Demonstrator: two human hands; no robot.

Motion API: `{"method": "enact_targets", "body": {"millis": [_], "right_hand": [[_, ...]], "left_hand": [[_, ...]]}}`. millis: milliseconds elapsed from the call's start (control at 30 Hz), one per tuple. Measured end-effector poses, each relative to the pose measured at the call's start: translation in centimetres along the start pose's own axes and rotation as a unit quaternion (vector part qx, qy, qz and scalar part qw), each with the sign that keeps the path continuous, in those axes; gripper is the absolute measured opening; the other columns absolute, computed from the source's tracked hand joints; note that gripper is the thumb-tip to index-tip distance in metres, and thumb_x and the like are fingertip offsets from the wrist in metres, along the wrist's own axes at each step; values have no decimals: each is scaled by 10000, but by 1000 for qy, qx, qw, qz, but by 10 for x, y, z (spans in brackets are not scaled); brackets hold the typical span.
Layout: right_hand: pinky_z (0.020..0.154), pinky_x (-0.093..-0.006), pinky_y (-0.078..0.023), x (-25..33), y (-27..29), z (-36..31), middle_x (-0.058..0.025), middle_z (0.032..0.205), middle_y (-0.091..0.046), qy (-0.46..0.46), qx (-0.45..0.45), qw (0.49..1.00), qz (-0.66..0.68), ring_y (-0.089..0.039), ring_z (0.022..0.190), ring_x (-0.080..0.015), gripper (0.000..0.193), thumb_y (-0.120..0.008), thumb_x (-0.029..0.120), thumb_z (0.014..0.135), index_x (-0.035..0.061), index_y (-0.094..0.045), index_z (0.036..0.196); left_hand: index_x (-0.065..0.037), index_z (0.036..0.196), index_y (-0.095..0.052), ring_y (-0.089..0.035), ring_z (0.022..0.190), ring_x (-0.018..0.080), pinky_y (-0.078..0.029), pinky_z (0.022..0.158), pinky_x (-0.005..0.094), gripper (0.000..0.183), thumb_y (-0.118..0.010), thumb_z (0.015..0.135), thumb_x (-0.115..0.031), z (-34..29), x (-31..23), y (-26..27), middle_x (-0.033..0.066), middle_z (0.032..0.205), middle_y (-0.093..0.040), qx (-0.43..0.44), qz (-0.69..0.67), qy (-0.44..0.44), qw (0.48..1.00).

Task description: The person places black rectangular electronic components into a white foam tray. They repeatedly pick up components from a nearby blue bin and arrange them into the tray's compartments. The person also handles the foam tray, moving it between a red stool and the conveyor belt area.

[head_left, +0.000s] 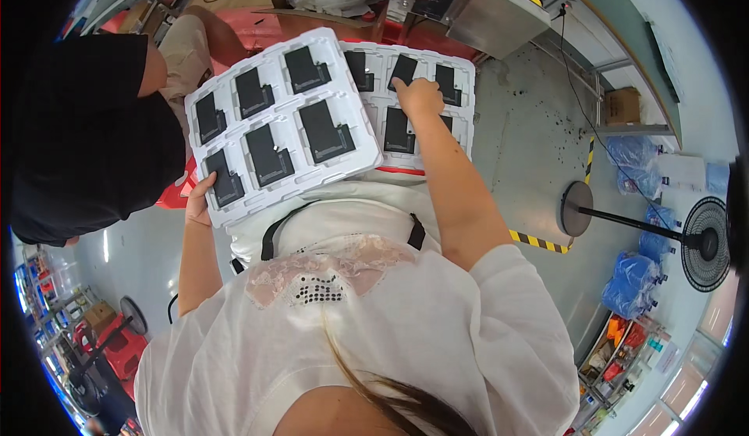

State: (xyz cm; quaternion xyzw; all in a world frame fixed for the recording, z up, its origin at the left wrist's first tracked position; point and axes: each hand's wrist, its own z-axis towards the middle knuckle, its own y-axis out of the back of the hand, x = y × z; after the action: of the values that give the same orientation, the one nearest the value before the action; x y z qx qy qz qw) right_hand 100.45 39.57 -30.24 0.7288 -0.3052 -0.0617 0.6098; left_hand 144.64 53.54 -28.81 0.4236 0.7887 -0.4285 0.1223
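Six black blocks (pixel 261 155): flat, matte, notched, seated in pockets of the front tray (pixel 363 151).
Tray surfaces: white moulded plastic, ridged and recessed, the front one tilted across part of the rear tray (pixel 468 85).
Left hand (pixel 200 201): clamped on the front tray's near-left edge, thumb on top.
Right hand (pixel 421 97): curled over another black block (pixel 403 69) in the rear tray; whether it grips, I cannot tell.

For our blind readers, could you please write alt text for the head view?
The left hand holds a white tray of six flat black parts; the right hand touches another part at a second white tray.
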Motion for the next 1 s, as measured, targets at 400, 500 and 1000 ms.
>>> {"method": "enact_targets", "body": {"millis": [400, 500, 1000], "right_hand": [[863, -442, -381, 11, 11, 6, -163, 1124, -540, -100, -14, 994, -27, -498, 1068, -308, 682, -706, 510, 629, 3, -582, 1067], [870, -443, -373, 4, 13, 12, -163, 1119, -550, -120, -17, 990, -66, -493, 1080, -316, 666, -701, 522, 629, 28, -599, 1063], [851, -434, -416, -59, -18, 48, -278, 966, -591, 80, 78, 984, 139, -563, 948, -398, 423, -603, 325, 784, -56, -599, 967]], "left_hand": [[-14, 1188, -494, -624, 930, 276, -516, 831, 414, 379, -560, 825, -99, 7, -1, 26, 149, 1078, -605, -26, -13, 24, 999], [-8, 1180, -501, -626, 922, 277, -517, 826, 410, 371, -560, 825, -102, 8, 0, 23, 149, 1072, -609, -23, -21, 25, 999], [-19, 1186, -503, -626, 919, 260, -519, 813, 395, 388, -570, 816, -112, 2, -3, 9, 138, 1060, -615, -35, -5, 21, 999]]}}
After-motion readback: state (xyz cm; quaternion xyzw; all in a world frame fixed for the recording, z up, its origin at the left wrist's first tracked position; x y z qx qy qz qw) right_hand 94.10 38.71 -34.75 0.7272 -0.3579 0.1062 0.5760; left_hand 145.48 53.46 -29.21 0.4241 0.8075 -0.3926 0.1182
